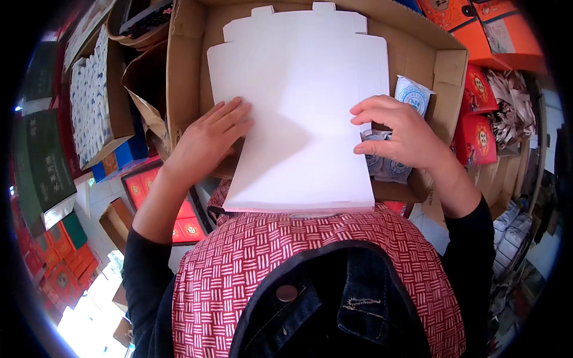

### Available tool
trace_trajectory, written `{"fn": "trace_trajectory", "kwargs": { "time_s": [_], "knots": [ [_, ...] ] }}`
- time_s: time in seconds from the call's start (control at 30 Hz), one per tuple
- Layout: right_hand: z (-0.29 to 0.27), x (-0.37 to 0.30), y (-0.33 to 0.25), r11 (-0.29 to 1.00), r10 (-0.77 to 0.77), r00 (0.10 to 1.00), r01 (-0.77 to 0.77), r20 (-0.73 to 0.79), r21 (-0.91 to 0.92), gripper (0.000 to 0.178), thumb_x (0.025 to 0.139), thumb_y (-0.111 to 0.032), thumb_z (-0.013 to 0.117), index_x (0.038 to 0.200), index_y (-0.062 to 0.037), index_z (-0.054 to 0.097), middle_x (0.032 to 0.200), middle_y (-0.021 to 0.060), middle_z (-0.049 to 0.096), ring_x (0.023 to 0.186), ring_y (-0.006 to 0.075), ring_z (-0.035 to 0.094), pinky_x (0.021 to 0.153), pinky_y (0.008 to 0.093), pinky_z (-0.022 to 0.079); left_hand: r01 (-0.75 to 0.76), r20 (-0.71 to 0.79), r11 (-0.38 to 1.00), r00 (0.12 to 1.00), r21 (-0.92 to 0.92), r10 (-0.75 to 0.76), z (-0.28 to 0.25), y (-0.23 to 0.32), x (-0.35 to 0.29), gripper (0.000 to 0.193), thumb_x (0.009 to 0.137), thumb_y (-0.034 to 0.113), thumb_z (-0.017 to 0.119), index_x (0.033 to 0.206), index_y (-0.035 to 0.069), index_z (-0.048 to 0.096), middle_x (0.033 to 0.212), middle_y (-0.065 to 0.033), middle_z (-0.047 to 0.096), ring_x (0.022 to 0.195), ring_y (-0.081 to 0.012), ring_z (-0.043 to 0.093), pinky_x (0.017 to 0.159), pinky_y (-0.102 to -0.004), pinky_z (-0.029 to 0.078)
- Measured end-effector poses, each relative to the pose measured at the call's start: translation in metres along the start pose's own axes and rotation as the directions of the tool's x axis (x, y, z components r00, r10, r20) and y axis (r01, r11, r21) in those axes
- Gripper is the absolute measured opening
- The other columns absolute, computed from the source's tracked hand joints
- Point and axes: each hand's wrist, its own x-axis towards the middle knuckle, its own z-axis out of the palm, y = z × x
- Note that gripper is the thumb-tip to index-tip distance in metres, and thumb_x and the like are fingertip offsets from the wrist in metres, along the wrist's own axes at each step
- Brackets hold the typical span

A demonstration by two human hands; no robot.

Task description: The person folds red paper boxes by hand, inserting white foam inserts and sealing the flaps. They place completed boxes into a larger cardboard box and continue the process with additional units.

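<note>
A white unfolded carton blank point(298, 119) with tabs at its far end lies across an open brown cardboard box point(430, 176). Its near edge rests against my red patterned apron. My left hand point(209, 140) is open, fingers stretched out over the blank's left edge. At the right edge hovers my right hand point(400, 128), open, its thumb apart from the curved fingers; whether the fingertips touch the blank I cannot tell. Round blue-and-white wrapped packets point(413, 95) sit in the box beside and under my right hand, partly hidden by the blank.
To the left stand a carton of small white packets point(92, 101), a brown paper bag point(146, 83) and a dark green box point(43, 158). Red boxes point(477, 140), orange boxes point(507, 36) and a pile of shiny brownish wrappers point(509, 107) are stacked on the right.
</note>
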Motion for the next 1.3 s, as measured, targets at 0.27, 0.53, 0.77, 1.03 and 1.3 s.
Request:
{"fn": "trace_trajectory", "kwargs": {
  "time_s": [0.27,0.53,0.77,1.03,1.3],
  "knots": [
    [0.01,0.014,0.015,0.83,-0.165,0.983,0.18,0.076,-0.528,0.045,0.07,-0.013,0.071,0.11,0.0046,0.059,0.128,0.0188,0.049,0.122,0.033,0.044,0.103,0.0394,0.038,-0.084,-0.011,0.962,0.996,0.261,0.09,0.006,-0.005,0.016,0.049,0.078,0.008,0.059,0.127,0.006,0.05,0.144,-0.0094,0.039,0.135,-0.0246,0.034,0.111,-0.0425,0.031],
    [0.03,0.005,0.023,0.684,-0.448,0.891,0.395,0.074,-0.613,0.042,0.07,-0.009,0.065,0.108,0.0047,0.058,0.115,0.0172,0.056,0.113,0.0308,0.052,0.099,0.0414,0.042,-0.211,0.087,0.939,0.977,0.27,0.195,0.008,-0.02,0.016,0.047,0.088,0.009,0.049,0.134,0.001,0.042,0.145,-0.0112,0.036,0.138,-0.0268,0.029,0.11,-0.0469,0.029],
    [0.046,0.018,0.026,0.535,-0.589,0.806,0.435,0.048,-0.724,0.029,0.074,-0.01,0.058,0.099,0.0038,0.062,0.094,0.0127,0.061,0.091,0.0257,0.06,0.08,0.0331,0.052,-0.263,-0.081,0.888,0.946,0.378,0.314,0.025,-0.025,0.015,0.04,0.081,0.01,0.052,0.119,-0.005,0.052,0.126,-0.0142,0.05,0.122,-0.0298,0.045,0.102,-0.0443,0.038],
    [0.04,0.021,0.022,0.629,-0.555,0.831,0.392,-0.034,-0.671,0.027,0.074,-0.008,0.057,0.097,0.0039,0.061,0.093,0.0108,0.059,0.088,0.0237,0.057,0.076,0.0307,0.049,-0.352,-0.198,0.91,0.897,0.22,0.395,0.013,-0.028,0.018,0.026,0.074,0.01,0.057,0.095,-0.004,0.059,0.099,-0.0102,0.057,0.088,-0.024,0.056,0.076,-0.0317,0.051],
    [0.042,0.021,0.034,0.776,-0.492,0.86,0.364,-0.134,-0.515,0.019,0.072,-0.01,0.058,0.089,-0.0012,0.059,0.087,0.0089,0.055,0.084,0.0247,0.054,0.073,0.0342,0.046,-0.334,-0.263,0.942,0.911,-0.022,0.317,0.016,-0.019,0.025,0.024,0.073,0.004,0.058,0.096,-0.004,0.059,0.098,-0.0117,0.057,0.089,-0.0263,0.056,0.078,-0.0324,0.05]
  ]
}}
